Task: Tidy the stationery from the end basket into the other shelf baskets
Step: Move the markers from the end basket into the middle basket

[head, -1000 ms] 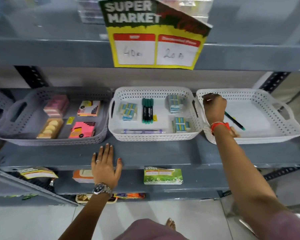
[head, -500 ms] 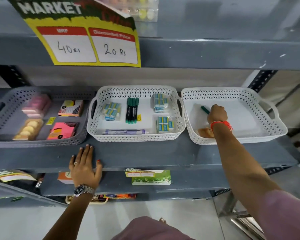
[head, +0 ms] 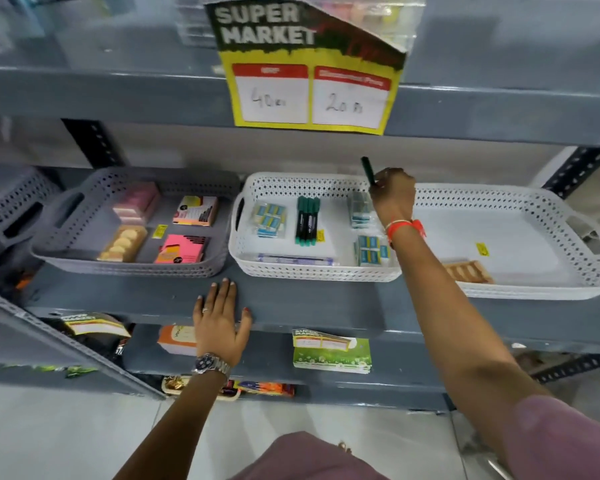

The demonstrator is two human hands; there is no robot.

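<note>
R hand (head: 394, 195) is raised over the right edge of the middle white basket (head: 284, 183), fingers closed in a grip on a green marker (head: 368, 169) whose end sticks up and left above the knuckles. An orange band (head: 404, 226) sits on that wrist. L hand (head: 222, 322) lies flat, fingers spread, on the front lip of the grey shelf (head: 309, 306); wristwatch (head: 211, 366) on it. Middle basket holds three green markers (head: 307, 220) side by side, eraser packs (head: 270, 220) and a pen (head: 297, 260) along the front wall. End basket (head: 568, 216), far right, holds a tan pack (head: 468, 271) w/ a yellow tag (head: 481, 248). Grey basket (head: 94, 261) at left has sticky-note pads (head: 181, 249). A price sign (head: 309, 64) hangs above.
</note>
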